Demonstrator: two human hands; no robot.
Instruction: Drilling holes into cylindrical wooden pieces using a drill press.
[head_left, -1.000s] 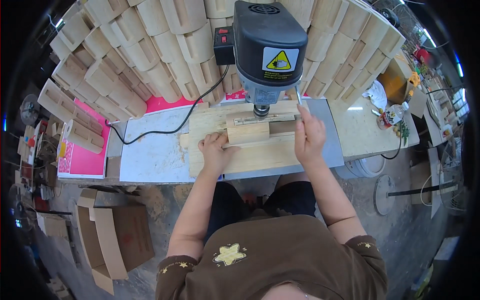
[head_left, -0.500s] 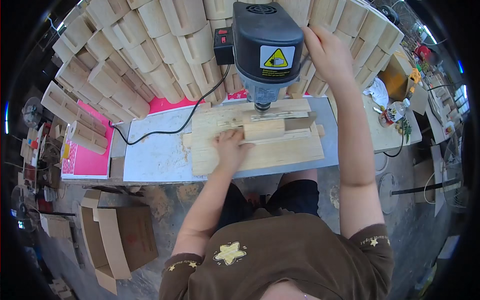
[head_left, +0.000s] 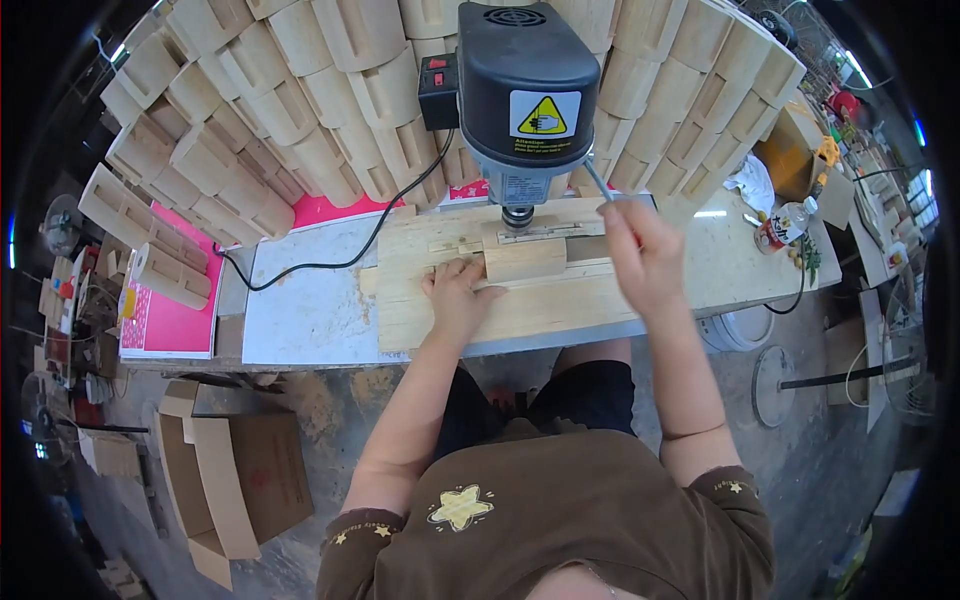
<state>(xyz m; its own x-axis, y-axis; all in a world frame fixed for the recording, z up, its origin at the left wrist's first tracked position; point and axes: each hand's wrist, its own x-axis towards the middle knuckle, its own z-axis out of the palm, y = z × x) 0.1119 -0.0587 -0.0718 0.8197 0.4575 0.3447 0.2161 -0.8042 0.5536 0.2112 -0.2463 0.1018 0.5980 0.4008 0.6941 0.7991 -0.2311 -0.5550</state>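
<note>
My right hand (head_left: 645,255) is closed around the metal feed lever (head_left: 597,180) of a bench drill press (head_left: 525,80) with a dark housing. Below it, the chuck (head_left: 517,216) sits over the far side of a pale wooden block (head_left: 525,258). The block lies in a wooden jig on a flat board (head_left: 540,305). At the block's left end rests my left hand (head_left: 458,300), its fingers on the wood and its thumb spread toward the near side. The drill tip is too small to make out.
Stacked wooden cylinders with slots (head_left: 385,110) rise behind the press. A black power cord (head_left: 320,262) crosses the bench at left. A plastic bottle (head_left: 785,225) stands on the right. On the floor at left is an open cardboard box (head_left: 255,480).
My right hand has come down and nearer, pulling the lever with it. The chuck looks slightly lower over the block. My left hand has stayed at the block's end.
</note>
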